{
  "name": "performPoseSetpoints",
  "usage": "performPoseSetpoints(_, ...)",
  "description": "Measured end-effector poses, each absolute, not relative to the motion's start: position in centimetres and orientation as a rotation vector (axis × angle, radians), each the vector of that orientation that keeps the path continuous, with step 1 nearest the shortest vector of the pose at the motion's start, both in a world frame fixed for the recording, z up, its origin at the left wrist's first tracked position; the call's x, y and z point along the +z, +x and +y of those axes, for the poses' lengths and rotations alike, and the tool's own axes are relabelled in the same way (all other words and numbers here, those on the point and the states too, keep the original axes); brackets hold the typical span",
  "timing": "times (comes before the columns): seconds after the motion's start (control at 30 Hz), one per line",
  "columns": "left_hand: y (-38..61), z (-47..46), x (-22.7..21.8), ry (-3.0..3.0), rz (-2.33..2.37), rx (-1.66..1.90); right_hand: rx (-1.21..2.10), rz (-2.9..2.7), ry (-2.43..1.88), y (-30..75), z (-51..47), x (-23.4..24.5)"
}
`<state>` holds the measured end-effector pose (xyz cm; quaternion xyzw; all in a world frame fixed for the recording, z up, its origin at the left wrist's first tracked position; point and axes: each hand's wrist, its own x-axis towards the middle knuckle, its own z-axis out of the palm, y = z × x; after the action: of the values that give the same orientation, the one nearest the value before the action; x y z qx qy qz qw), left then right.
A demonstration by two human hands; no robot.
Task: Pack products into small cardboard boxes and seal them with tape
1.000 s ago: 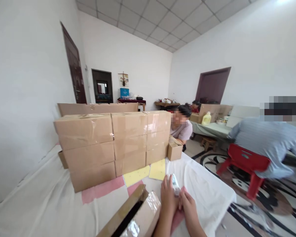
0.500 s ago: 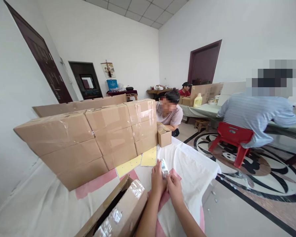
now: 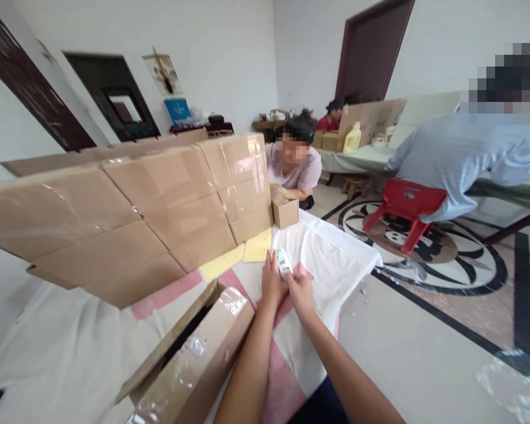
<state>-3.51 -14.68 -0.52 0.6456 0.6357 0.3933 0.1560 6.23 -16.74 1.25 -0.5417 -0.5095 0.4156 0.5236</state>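
Observation:
Between my two hands is a small white object with a grey-green panel like a screen; its exact kind is too small to tell. My left hand is closed along its left side. The fingers of my right hand pinch its lower right end. Both hands are just above a table covered with a white and pink cloth. Left of my forearms stands a cardboard box, its top partly open, with clear tape on it.
Stacked cardboard boxes form a wall across the table, with a small carton at its right end. Yellow sheets lie beneath. Behind it crouches a person. To the right, another person sits on a red chair.
My view has tipped downward and come closer, so the room sits higher in the picture. Both hands keep their grip on the small white object.

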Motion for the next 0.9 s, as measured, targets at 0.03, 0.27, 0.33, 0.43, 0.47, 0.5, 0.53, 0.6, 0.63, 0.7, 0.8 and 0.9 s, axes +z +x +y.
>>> performPoseSetpoints(0.03,-3.6,-14.6,-0.5,1.846,1.822,1.115,1.013,-1.216,-1.309,6.2,-16.5,1.2)
performPoseSetpoints(0.27,-3.7,-14.4,-0.8,1.873,1.834,1.133,1.112,-1.153,-1.306,6.3,-15.8,0.4)
performPoseSetpoints(0.33,-3.7,-14.4,-0.8,1.862,1.846,1.14,1.147,-1.13,-1.287,6.4,-15.8,0.1)
performPoseSetpoints(0.43,-3.7,-14.5,-0.8,1.834,1.843,1.167,1.207,-1.102,-1.248,6.6,-15.8,-0.3)
performPoseSetpoints(0.47,-3.7,-14.5,-0.8,1.823,1.84,1.174,1.231,-1.093,-1.233,6.7,-15.8,-0.4)
performPoseSetpoints(0.5,-3.7,-14.5,-0.9,1.814,1.839,1.179,1.257,-1.082,-1.218,6.8,-15.8,-0.5)
performPoseSetpoints(0.53,-3.7,-14.5,-0.9,1.809,1.839,1.182,1.284,-1.07,-1.203,6.9,-15.8,-0.6)
performPoseSetpoints(0.6,-3.7,-14.5,-0.9,1.809,1.843,1.179,1.338,-1.043,-1.177,7.0,-15.8,-0.7)
performPoseSetpoints(0.63,-3.7,-14.5,-0.9,1.812,1.846,1.174,1.364,-1.031,-1.168,7.1,-15.8,-0.7)
performPoseSetpoints(0.7,-3.7,-14.6,-0.8,1.82,1.849,1.165,1.417,-1.014,-1.166,7.2,-15.6,-0.5)
performPoseSetpoints(0.8,-3.8,-14.7,-0.6,1.828,1.851,1.165,1.492,-1.004,-1.201,7.3,-15.2,0.0)
performPoseSetpoints(0.9,-3.8,-14.8,-0.4,1.834,1.853,1.166,1.519,-1.014,-1.248,7.5,-14.8,0.1)
